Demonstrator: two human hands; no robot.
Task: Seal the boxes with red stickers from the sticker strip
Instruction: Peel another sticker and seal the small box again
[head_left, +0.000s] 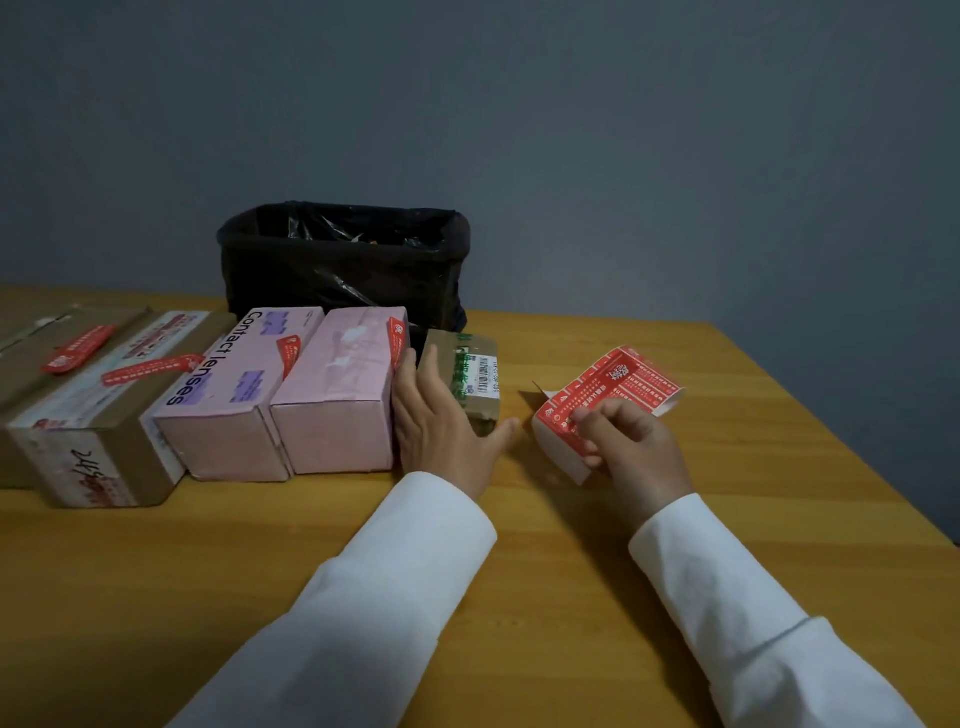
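A row of boxes stands on the wooden table (519, 597): two brown cartons at the left (104, 415), a pink "Contact lenses" box (234, 395) and a second pink box (337, 395), each with a red sticker on top. A small brown box (470, 371) with a barcode label sits right of them, no red sticker visible on it. My left hand (441, 421) lies with straight fingers between the second pink box and the small brown box, touching both. My right hand (634, 447) grips the red sticker strip (608, 395), thumb and fingers pinching its near edge.
A bin lined with a black bag (343, 260) stands at the back behind the boxes, against a grey wall. The table's right edge (852, 447) runs diagonally close to the sticker strip. Bare wood lies in front of my white sleeves.
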